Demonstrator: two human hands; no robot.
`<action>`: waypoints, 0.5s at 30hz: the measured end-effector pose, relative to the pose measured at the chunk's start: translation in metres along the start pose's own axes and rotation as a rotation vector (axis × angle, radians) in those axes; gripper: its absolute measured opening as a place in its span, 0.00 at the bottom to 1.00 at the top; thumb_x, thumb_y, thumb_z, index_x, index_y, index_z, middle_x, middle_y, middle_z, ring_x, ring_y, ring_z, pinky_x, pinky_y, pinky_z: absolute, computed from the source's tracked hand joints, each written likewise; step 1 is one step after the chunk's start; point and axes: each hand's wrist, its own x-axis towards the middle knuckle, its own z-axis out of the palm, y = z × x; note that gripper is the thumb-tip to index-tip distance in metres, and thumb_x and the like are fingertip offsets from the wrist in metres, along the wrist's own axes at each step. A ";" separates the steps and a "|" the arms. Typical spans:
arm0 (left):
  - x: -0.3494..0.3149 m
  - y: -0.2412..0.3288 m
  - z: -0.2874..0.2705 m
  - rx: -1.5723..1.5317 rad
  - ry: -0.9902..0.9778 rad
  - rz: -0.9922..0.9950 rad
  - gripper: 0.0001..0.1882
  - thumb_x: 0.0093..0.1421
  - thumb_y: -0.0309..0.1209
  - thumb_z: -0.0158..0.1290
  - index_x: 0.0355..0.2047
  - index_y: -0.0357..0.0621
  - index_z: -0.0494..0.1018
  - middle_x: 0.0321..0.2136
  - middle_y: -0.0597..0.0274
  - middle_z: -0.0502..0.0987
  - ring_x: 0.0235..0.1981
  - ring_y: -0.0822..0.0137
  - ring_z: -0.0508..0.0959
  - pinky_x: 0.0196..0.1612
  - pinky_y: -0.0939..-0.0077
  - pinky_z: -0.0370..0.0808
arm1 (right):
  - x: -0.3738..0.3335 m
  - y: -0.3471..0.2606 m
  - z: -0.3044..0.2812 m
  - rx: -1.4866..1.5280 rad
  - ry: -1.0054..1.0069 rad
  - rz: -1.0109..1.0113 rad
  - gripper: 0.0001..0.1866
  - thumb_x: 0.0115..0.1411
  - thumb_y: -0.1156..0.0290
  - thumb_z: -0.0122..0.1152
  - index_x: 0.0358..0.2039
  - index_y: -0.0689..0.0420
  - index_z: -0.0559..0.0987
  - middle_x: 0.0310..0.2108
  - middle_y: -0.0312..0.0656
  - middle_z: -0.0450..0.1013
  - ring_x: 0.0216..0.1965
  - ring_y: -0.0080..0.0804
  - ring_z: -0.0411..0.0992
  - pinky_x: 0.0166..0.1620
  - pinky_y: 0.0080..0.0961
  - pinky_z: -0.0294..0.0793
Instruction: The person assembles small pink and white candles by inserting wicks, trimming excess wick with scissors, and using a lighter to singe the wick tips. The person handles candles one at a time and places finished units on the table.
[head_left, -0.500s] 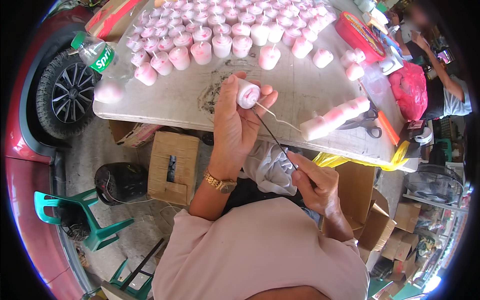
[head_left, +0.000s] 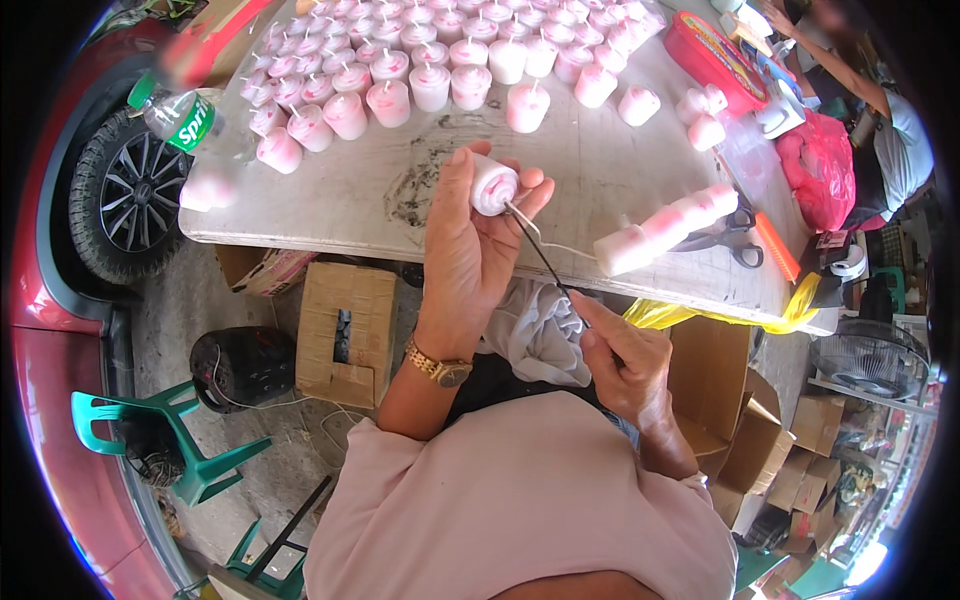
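My left hand [head_left: 462,250] holds a small pink-and-white candle [head_left: 493,188] on its side, the fingers wrapped round it. In my right hand [head_left: 630,362] is a thin dark rod [head_left: 545,262], whose tip touches the candle's end face beside the wick. A long pale wick [head_left: 560,246] trails from that end toward a lying row of joined candles [head_left: 665,232] at the right of the table. Several upright candles in clear cups [head_left: 430,85] stand in rows at the table's far side. A single candle cup [head_left: 527,106] stands a little in front of them.
The white table [head_left: 330,205] ends just beyond my body. Scissors [head_left: 735,240], an orange comb [head_left: 776,248], a red tub [head_left: 715,62] and a pink plastic bag [head_left: 817,170] lie at the right. A bottle [head_left: 180,115] stands at the left. Another person [head_left: 890,130] is at far right.
My right hand has shifted slightly up and left along the rod, its forefinger now stretched out. The rod's tip remains at the candle's end. The other person's arm has moved up.
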 end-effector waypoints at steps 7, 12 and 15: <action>-0.002 0.001 0.003 0.075 -0.012 0.054 0.16 0.68 0.38 0.47 0.48 0.40 0.63 0.34 0.56 0.77 0.35 0.62 0.81 0.49 0.60 0.80 | 0.001 -0.004 0.004 0.009 -0.001 0.059 0.23 0.52 0.88 0.55 0.50 0.61 0.78 0.31 0.49 0.78 0.24 0.33 0.76 0.29 0.19 0.74; -0.005 0.001 -0.001 0.302 -0.072 0.183 0.16 0.68 0.37 0.47 0.49 0.41 0.61 0.37 0.57 0.73 0.34 0.65 0.80 0.47 0.61 0.81 | -0.007 0.003 0.012 0.056 -0.010 0.072 0.24 0.53 0.88 0.55 0.52 0.60 0.77 0.28 0.47 0.77 0.20 0.25 0.72 0.26 0.19 0.72; -0.008 -0.007 0.002 0.471 -0.043 0.293 0.16 0.67 0.37 0.48 0.50 0.43 0.61 0.38 0.57 0.71 0.33 0.68 0.77 0.46 0.58 0.80 | -0.015 0.011 0.033 0.222 0.021 0.153 0.23 0.56 0.86 0.55 0.54 0.59 0.76 0.25 0.39 0.76 0.18 0.15 0.60 0.21 0.17 0.65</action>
